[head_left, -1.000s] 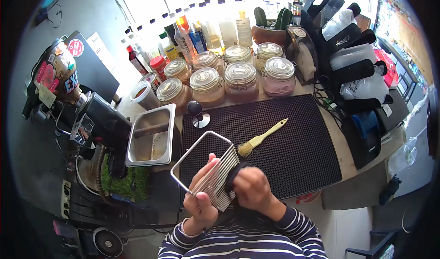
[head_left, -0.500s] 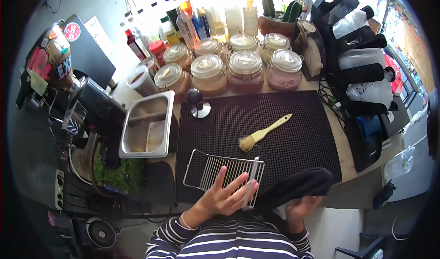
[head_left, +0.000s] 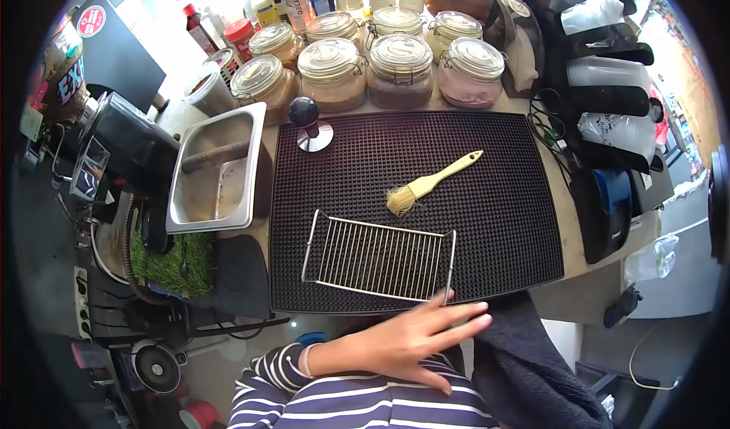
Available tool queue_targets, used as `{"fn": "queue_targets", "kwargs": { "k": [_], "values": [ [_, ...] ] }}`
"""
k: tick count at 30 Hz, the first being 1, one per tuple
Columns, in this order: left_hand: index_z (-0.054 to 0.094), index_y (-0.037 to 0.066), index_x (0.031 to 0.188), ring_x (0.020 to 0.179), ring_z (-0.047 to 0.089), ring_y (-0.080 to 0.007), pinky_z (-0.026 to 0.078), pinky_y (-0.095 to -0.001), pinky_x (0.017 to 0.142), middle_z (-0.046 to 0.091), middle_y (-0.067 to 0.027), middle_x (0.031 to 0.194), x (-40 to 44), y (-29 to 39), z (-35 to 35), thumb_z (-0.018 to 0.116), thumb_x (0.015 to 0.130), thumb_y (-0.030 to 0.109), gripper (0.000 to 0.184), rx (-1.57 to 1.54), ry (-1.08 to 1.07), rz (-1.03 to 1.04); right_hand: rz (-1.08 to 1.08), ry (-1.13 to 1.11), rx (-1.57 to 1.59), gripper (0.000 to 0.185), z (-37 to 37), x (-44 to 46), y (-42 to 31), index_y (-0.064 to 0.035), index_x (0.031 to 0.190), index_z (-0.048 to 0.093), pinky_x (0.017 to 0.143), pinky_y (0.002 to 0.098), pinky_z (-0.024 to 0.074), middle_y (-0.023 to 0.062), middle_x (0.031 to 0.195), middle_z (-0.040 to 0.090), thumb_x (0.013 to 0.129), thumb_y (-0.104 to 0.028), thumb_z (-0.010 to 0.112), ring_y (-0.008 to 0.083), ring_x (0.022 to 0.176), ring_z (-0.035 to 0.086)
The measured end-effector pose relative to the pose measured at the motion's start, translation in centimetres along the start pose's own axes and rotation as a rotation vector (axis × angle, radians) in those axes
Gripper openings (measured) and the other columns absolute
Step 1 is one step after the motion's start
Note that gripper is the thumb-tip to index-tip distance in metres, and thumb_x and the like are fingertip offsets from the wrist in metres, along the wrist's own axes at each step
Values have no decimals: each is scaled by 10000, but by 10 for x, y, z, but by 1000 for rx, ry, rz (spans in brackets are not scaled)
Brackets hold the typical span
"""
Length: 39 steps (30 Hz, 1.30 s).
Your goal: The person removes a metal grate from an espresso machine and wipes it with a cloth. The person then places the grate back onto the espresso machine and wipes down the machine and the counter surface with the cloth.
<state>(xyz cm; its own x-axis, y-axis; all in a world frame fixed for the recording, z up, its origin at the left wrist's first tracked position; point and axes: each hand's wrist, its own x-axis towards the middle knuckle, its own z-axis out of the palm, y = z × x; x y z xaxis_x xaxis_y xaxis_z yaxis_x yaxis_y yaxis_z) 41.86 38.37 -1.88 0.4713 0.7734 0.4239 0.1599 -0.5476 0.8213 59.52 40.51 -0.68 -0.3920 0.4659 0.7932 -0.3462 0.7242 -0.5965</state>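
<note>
A wire rack with thin parallel bars lies on the black rubber mat. My left hand is at the rack's near right corner, fingers spread and holding nothing. One fingertip is against or just beside the rack's end leg; I cannot tell which. A dark cloth hangs from the mat's front edge, right of my left hand. My right hand does not show. Beyond the rack lies a pale-handled brush, bristles toward the left. A coffee tamper stands at the mat's far left corner.
Left of the mat is a steel pan with a bar across it, beside a black coffee grinder. Several clip-lid glass jars line the back. A cup holder and a blue-black device stand at the right.
The rack, tilted up under my left hand before, now lies flat on the mat. The dark cloth has dropped lower at the right, and my right hand has gone out of sight.
</note>
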Motion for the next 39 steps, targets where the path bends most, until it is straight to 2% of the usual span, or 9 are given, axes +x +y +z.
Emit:
{"fn": "queue_targets", "kwargs": {
  "k": [7,10,14,15,19,26,31,32,39],
  "values": [
    [472,48,1259,1084,543,-158,180,-519,1061,543,-53,1207,-5,6,12,656,770,209,547,496,158,55,48,-174,-9,539,17,0,16,24,1193,407,954,457,377,213,1229,426,816,-338,537,355,1117,458],
    [531,38,1196,1024,572,-131,217,-506,1047,590,-24,1119,-2,8,14,639,778,113,438,111,53,-8,60,-216,-4,517,18,0,18,22,1161,433,936,459,389,216,1199,447,801,-325,566,356,1093,473],
    [555,-8,1070,703,569,-135,302,-483,1019,530,-47,751,-10,13,2,594,754,14,320,228,137,113,72,-272,10,489,18,0,20,20,1118,467,911,460,406,220,1158,476,783,-307,606,359,1061,493],
    [560,-23,1013,617,528,-143,477,-404,826,494,-55,715,-8,16,-4,609,720,-9,297,238,217,174,77,-284,17,482,18,1,21,19,1108,476,905,461,410,221,1148,483,778,-303,616,360,1053,498],
    [564,-25,880,508,493,-146,388,-270,370,499,-71,693,-22,33,-21,649,708,-21,192,160,303,77,108,-370,60,454,14,-4,22,17,1065,511,880,462,426,225,1108,511,759,-285,656,362,1022,519],
    [583,-41,951,674,592,-183,491,-252,613,583,-99,745,-18,59,-34,772,677,129,374,-223,544,-196,44,34,76,477,56,7,48,-20,1053,529,811,483,479,228,1168,460,629,-29,750,411,981,546],
    [486,-29,1134,843,597,-282,525,-352,722,524,-155,1038,-46,26,-42,819,565,397,785,361,685,116,123,12,-203,561,49,20,45,-4,1169,393,832,409,475,244,1148,465,693,-20,689,352,983,552],
    [399,19,1218,1012,531,-330,501,-412,807,441,-165,1121,-57,24,-53,800,531,507,933,917,665,116,156,104,-220,546,47,17,46,6,1169,376,834,399,469,242,1138,470,713,-32,673,333,974,553],
    [40,56,1403,1320,202,-350,174,-443,1086,171,-225,1405,-66,-33,-68,832,548,372,1208,210,586,-216,298,679,-9,530,45,46,22,3,1076,256,710,329,507,234,977,526,769,-172,652,254,833,574]
  ]
}}
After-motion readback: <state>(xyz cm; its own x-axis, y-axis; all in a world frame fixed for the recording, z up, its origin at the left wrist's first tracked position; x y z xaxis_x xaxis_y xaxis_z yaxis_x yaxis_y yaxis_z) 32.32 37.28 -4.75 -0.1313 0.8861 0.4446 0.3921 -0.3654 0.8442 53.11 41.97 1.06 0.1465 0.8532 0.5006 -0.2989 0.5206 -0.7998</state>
